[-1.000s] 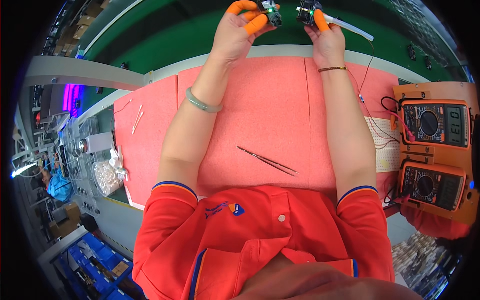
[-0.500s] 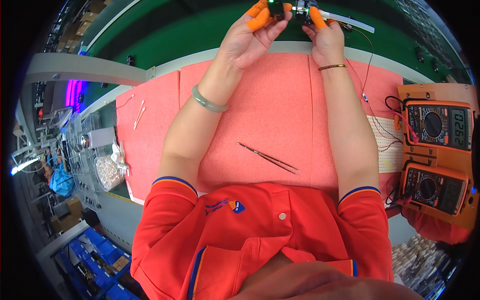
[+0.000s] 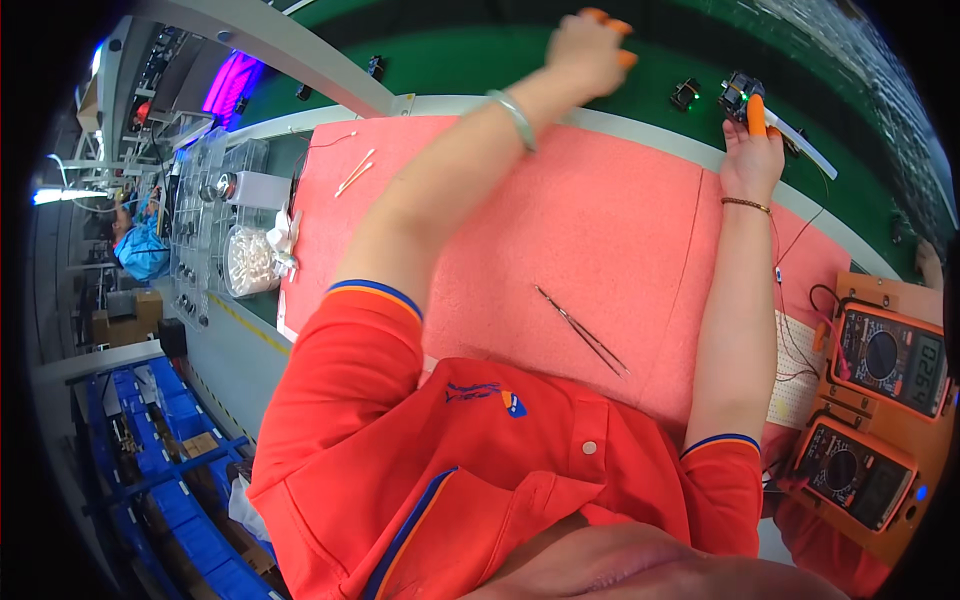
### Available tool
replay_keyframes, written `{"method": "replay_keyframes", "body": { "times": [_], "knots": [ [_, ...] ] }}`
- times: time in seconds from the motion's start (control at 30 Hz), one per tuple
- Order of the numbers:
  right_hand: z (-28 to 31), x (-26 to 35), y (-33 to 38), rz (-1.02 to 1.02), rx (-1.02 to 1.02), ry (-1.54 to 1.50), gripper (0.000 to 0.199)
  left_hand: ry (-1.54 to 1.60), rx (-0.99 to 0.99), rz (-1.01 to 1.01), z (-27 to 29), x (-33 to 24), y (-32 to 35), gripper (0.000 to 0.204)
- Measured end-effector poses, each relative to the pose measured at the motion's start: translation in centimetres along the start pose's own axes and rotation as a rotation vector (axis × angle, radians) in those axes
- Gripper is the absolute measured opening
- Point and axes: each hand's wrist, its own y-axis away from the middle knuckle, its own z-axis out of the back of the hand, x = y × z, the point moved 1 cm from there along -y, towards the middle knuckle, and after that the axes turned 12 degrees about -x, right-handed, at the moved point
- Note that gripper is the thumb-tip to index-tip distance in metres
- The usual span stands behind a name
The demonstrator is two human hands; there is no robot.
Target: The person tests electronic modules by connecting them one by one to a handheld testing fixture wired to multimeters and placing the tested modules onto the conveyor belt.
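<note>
My right hand [image 3: 752,160], an orange cot on one finger, is closed on a small black electronic module [image 3: 740,92] with green lights, above the green belt [image 3: 480,60]. A translucent white stick [image 3: 805,150] with a thin wire also extends from this hand. Just left of it a second black module [image 3: 685,95] with a green light rests on the belt. My left hand [image 3: 588,52], also in orange finger cots, is over the belt further left; motion smears its fingers, and I see nothing in it. Black tweezers [image 3: 580,330] lie on the pink mat [image 3: 480,230].
Two cotton swabs [image 3: 355,172] lie at the mat's left, near a tub of swabs [image 3: 250,262] and clear trays [image 3: 200,250]. Two orange multimeters [image 3: 890,358] and a white breadboard [image 3: 790,385] stand at right, wires running up. A grey post [image 3: 290,50] crosses upper left.
My left hand has moved away from the right hand, blurred, and one module now sits on the belt. The view has shifted; my right hand still holds the other module.
</note>
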Motion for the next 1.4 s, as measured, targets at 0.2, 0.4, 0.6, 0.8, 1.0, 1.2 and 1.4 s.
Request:
{"method": "replay_keyframes", "body": {
  "times": [0.2,0.4,0.6,0.8,1.0,1.2,1.4],
  "knots": [
    [0.1,0.5,-0.5,0.041,-0.015,0.118,0.015,-0.782,0.434,0.408,4.3,15.5,-0.7,0.033],
    [-0.9,0.5,0.5,0.059,0.028,0.120,0.016,-0.738,0.482,0.263,5.1,21.9,0.3,0.028],
    [-0.9,1.1,1.4,0.080,0.065,0.126,0.020,0.521,0.342,0.508,5.5,6.1,-0.6,0.041],
    [-0.6,1.1,1.8,0.109,0.078,0.129,0.022,1.539,0.450,0.675,4.0,-4.1,1.4,0.034],
    [-0.7,1.6,2.2,0.102,0.094,0.157,0.021,1.808,0.452,0.749,1.4,-4.0,2.8,0.031],
    [-0.9,0.2,1.5,0.163,0.205,0.230,0.019,1.838,0.423,0.763,0.8,-4.7,3.2,0.030],
    [-1.4,0.0,1.6,0.159,0.228,0.438,0.019,1.822,0.364,0.746,1.1,-4.7,3.3,0.028]
  ]
}}
